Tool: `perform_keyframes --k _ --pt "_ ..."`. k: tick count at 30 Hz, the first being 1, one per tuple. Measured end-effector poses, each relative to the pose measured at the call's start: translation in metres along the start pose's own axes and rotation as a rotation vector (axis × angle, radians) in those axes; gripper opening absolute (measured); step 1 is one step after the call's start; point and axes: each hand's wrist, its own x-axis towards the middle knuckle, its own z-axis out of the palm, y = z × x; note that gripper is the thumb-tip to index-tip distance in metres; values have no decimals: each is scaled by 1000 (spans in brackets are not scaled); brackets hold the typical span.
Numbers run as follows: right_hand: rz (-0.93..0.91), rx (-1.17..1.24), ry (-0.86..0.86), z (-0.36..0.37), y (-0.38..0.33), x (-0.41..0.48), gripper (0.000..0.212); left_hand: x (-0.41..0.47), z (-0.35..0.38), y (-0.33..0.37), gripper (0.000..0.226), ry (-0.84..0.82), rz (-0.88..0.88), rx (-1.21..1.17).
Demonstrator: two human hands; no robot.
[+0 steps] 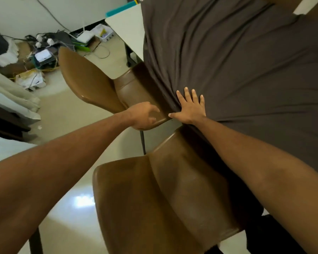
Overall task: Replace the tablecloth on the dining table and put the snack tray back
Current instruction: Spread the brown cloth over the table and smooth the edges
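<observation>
While I monitor the head view, the dark grey-brown fabric tablecloth [237,70] lies spread over the white rectangular dining table [130,30] on the right of the scene. It covers most of the top. One bare white corner of the table shows at the far left of the cloth. The cloth is creased, and the folds run toward its left edge.

1. Right hand [190,109]: flat on the tablecloth at its left edge, palm down, with the fingers straight and spread wide. The thumb points left along the hem. The hand presses the cloth and grips nothing.
2. Left hand [143,115]: just left of the right hand, nearly touching its thumb. The fingers curl narrowly round the near edge of the seat of the far glossy brown moulded chair [88,79].
3. Near glossy brown moulded chair [163,198]: it stands below both forearms, with its seat tucked under the hanging cloth.

Both chairs stand on the cream tiled floor [68,114]. At the far left of the floor, against the wall, I see a tangle of cables [44,44] and a white router box [84,36].
</observation>
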Motion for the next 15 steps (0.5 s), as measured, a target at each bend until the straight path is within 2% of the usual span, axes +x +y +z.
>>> perform_keyframes --k 2,4,10,13,15 --pt "38 26 -47 -2 1 0 107 -4 0 -1 47 11 44 -23" --pt "159 36 -38 4 -16 -6 108 -9 -5 -26 44 21 160 -34" --pt "291 62 -27 8 -41 -6 111 -22 -28 -83 38 -12 304 -38" --pt "335 66 15 12 -49 -5 107 -17 -48 -106 36 -21 334 -55" --pt "364 62 104 7 -55 2 100 0 -64 -122 36 -14 345 -44"
